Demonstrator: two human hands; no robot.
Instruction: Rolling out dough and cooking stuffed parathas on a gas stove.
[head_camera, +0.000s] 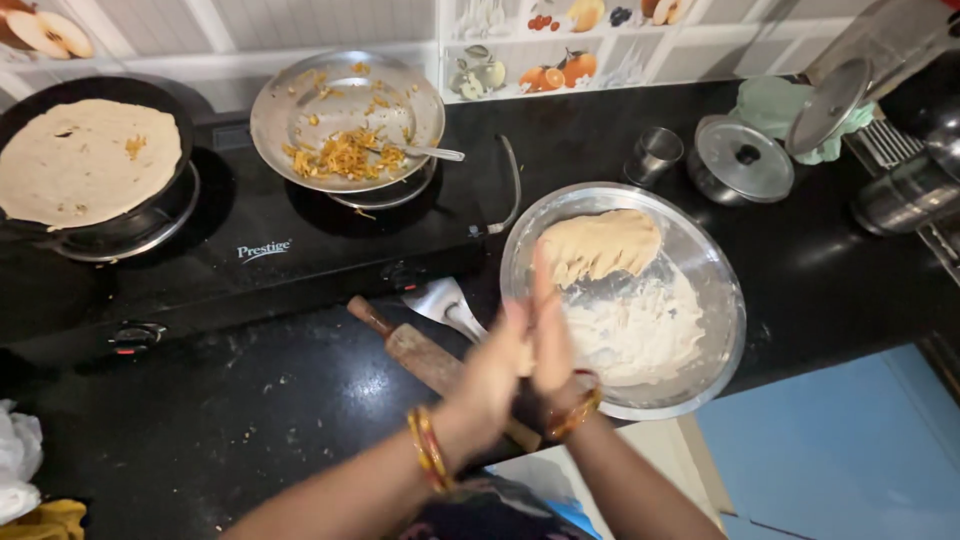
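Your left hand (490, 375) and right hand (552, 335) are pressed palm to palm above the near edge of the wide, shallow steel plate (725, 300); whether anything sits between the palms, you cannot tell. In that plate lie a tan lump of dough (600, 245) at the far side and a heap of white flour (635, 330) nearer you. A brown wooden rolling pin (420, 358) lies on the black counter (200, 420) just under your left hand. On the black two-burner stove (280, 245), a pale round flatbread (85, 160) rests in a dark pan (150, 215), and a steel dish (300, 110) holds orange shreds (345, 155).
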